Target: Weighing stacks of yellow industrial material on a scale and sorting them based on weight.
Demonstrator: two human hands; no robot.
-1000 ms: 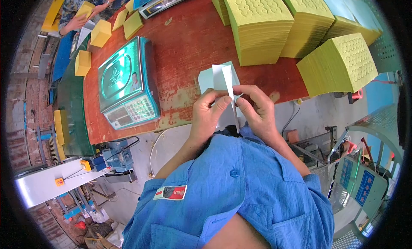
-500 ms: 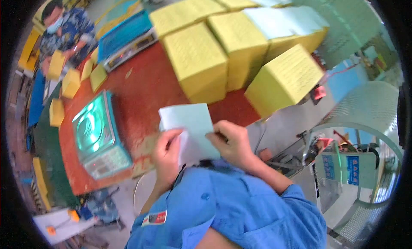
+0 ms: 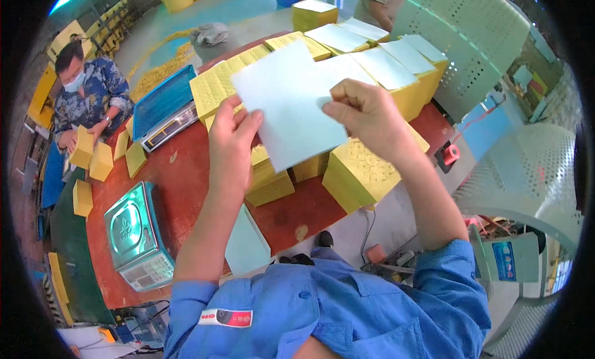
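A white rectangular sheet [image 3: 288,105] is held up in front of me, over tall stacks of yellow embossed paper. My left hand [image 3: 232,136] pinches its left edge between thumb and fingers. Along the opposite edge, my right hand [image 3: 365,114] has its thumb and fingers closed on the sheet. Below the right forearm's inner side stands a yellow stack [image 3: 362,173] with a bumpy bare top, partly hidden by that hand. More stacks behind it carry white sheets [image 3: 384,66] on top. Near the table's front edge, beside my left forearm, lies a pale sheet or pad [image 3: 248,242].
A scale [image 3: 137,235] sits on the red table [image 3: 186,192] at left; another scale with a blue tray [image 3: 164,102] is farther back. A co-worker [image 3: 93,99] handles small yellow blocks at far left. Perforated metal guards [image 3: 462,43] stand at right.
Both hands have risen and moved forward with the white sheet, from close to my body to over the yellow stacks. The view has tilted up, and the co-worker's hands are still at a yellow block.
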